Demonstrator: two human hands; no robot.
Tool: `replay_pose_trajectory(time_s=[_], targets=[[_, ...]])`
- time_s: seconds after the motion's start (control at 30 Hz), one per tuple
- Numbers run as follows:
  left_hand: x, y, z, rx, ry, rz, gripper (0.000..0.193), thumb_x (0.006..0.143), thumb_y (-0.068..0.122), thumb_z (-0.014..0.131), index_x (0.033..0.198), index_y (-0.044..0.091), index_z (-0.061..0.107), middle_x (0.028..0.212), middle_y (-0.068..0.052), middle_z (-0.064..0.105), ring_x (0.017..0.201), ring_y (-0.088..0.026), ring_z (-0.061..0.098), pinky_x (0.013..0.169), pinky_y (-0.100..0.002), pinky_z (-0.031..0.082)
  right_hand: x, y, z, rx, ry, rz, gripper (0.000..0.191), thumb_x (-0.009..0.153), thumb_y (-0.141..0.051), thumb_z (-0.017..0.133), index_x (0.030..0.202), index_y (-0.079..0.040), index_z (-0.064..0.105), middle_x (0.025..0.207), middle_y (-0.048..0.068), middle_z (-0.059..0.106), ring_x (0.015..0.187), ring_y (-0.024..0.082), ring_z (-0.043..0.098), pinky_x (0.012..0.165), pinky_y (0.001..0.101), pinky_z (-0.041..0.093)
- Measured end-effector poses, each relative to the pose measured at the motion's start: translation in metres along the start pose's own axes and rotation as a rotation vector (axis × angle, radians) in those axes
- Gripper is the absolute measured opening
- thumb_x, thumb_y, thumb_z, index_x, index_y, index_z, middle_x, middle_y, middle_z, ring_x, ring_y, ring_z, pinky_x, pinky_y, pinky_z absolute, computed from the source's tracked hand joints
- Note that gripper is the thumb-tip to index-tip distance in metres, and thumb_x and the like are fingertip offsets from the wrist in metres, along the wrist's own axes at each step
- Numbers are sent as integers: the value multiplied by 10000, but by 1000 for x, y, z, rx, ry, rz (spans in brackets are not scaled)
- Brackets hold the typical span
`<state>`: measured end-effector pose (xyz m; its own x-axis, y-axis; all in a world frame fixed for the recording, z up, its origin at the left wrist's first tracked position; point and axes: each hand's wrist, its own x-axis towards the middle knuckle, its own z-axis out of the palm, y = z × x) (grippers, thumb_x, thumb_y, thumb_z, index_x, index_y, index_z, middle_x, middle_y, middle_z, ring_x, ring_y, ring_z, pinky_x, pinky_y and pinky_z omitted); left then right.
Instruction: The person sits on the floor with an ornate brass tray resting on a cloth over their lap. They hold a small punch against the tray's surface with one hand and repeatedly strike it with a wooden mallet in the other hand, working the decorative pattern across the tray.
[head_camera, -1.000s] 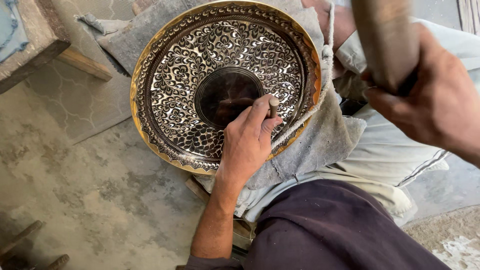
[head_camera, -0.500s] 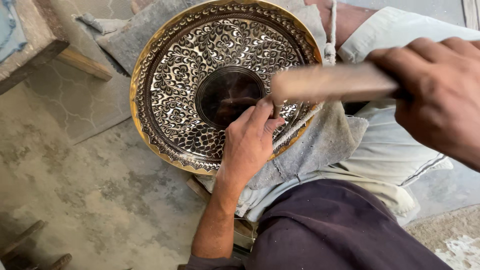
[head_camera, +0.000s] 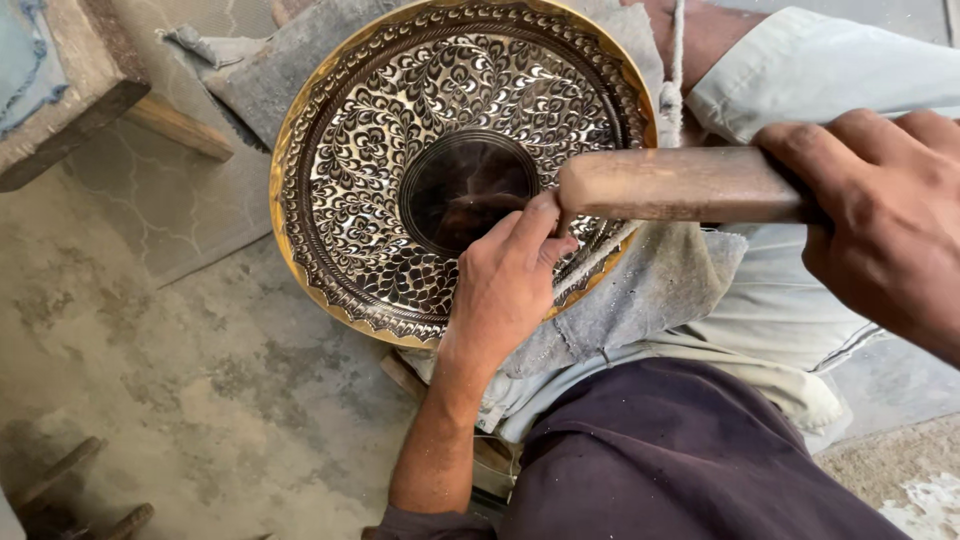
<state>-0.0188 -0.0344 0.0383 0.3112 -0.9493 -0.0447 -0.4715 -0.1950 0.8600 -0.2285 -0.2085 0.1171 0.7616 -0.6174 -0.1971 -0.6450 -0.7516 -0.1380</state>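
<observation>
Brass plate (head_camera: 350, 200) on grey cloth (head_camera: 660, 290), lap.

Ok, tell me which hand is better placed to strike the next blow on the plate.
Right. The right hand already grips the wooden mallet, whose head sits just above the left hand. The left hand is busy pinching what seems a small tool, mostly hidden, against the engraved brass plate.

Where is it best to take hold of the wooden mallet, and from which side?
Grip the wooden mallet at its far right end, where the right hand wraps it now. It lies level, its left end over the engraved brass plate, so coming from the right seems best.
</observation>
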Motion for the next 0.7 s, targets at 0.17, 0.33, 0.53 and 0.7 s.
replay_pose_trajectory(time_s=[0.17, 0.33, 0.53, 0.7], targets=[[0, 4, -1, -78, 14, 14, 361, 1008, 69, 714, 1329, 134, 563, 1029, -110, 722, 900, -269, 768, 744, -396, 606, -11, 9, 1, 332, 76, 2, 518, 773, 61, 715, 1282, 18, 630, 1076, 228, 693, 899, 376, 708, 790, 447, 579], [9, 7, -5, 22, -175, 34, 382, 972, 13, 678, 1321, 157, 616, 991, -107, 742, 903, -266, 781, 760, -398, 612, -28, 11, 18, 569, 44, 303, 502, 880, 29, 657, 1375, -40, 607, 1111, 164, 692, 935, 332, 715, 830, 422, 566], [12, 6, -10, 4, -135, 74, 382, 988, -1, 665, 1329, 141, 571, 1081, -132, 741, 950, -271, 775, 783, -387, 621, -44, 16, 29, 90, 91, 53, 517, 708, 120, 722, 1210, 5, 671, 1040, 207, 716, 886, 389, 712, 852, 444, 567], [0, -2, -16, -110, -86, 26, 395, 991, 64, 698, 1347, 99, 531, 1002, -109, 723, 893, -265, 764, 754, -400, 603, -35, 18, 22, 280, 151, 119, 490, 751, 147, 679, 1234, 85, 626, 1037, 280, 678, 863, 392, 690, 765, 428, 561]])
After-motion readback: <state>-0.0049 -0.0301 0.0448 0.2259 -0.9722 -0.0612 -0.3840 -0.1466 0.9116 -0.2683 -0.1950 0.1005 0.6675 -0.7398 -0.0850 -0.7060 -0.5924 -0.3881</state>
